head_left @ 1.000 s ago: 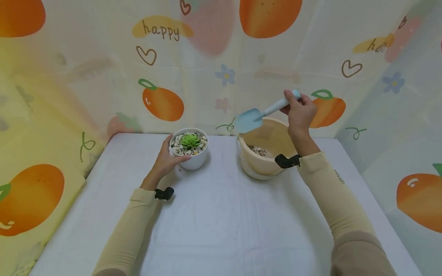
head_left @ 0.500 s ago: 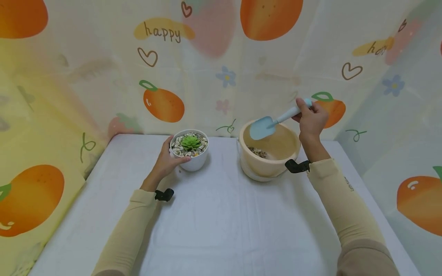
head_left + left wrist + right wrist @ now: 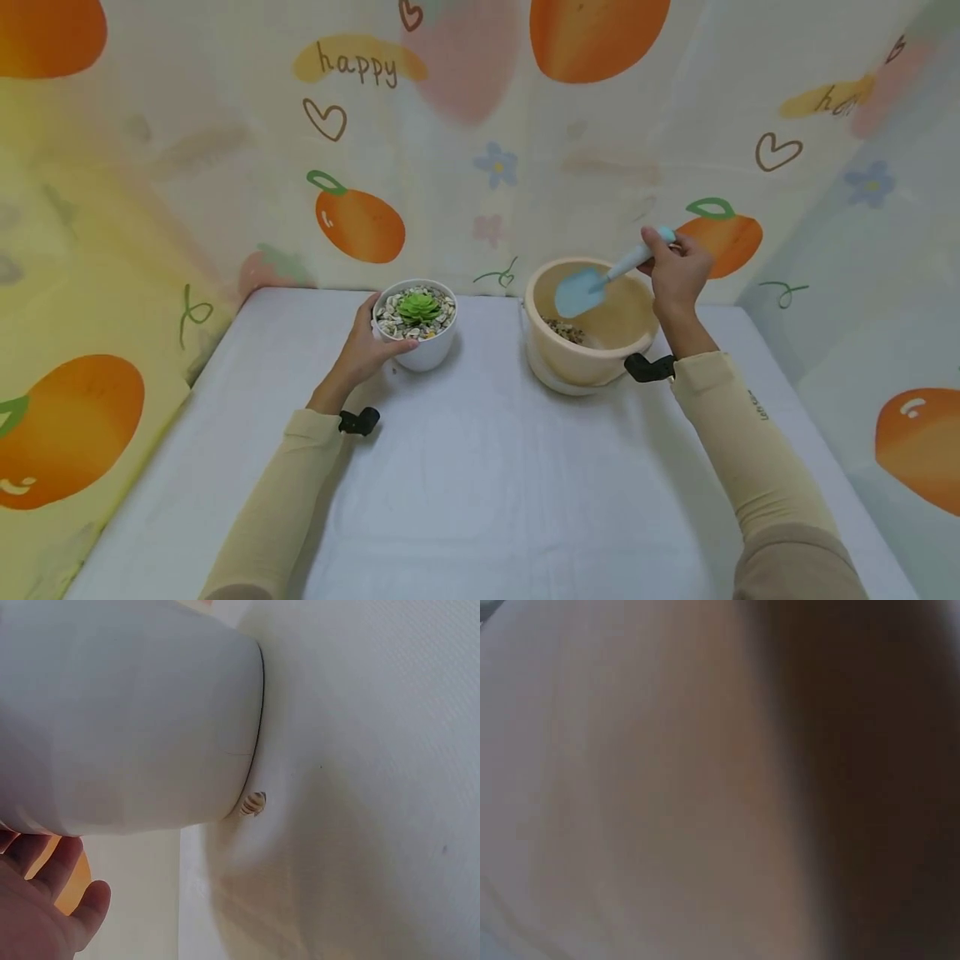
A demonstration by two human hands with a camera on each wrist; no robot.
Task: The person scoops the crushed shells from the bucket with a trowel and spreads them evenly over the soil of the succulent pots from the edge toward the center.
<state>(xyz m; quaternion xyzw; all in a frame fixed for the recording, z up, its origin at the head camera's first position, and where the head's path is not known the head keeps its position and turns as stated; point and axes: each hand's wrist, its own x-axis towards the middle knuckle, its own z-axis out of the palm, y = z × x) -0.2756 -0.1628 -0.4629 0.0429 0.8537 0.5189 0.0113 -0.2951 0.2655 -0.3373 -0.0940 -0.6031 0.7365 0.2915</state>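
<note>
My left hand (image 3: 363, 346) holds a small white flowerpot (image 3: 426, 357) on the table, thumb across its front and fingers round its left side. A green succulent (image 3: 418, 308) stands in it among pale pebbles (image 3: 392, 323). In the left wrist view the white pot's wall (image 3: 127, 720) fills the upper left, with fingers (image 3: 58, 864) against it. My right hand (image 3: 678, 271) grips the handle end of a light blue trowel (image 3: 581, 293), its blade tilted down inside the mouth of a large beige pot (image 3: 577, 362). Some pebbles (image 3: 564, 331) lie at that pot's bottom.
A small striped pebble or shell (image 3: 253, 803) lies beside the white pot's base. Under both pots is a white-covered table (image 3: 495, 483). A fruit-patterned curtain (image 3: 435, 158) hangs close behind. The right wrist view is a blur, mostly a beige surface (image 3: 652, 787) very near.
My right hand has moved right and down, bringing the trowel blade from over the beige pot's left rim into its mouth. My left hand stays on the white flowerpot.
</note>
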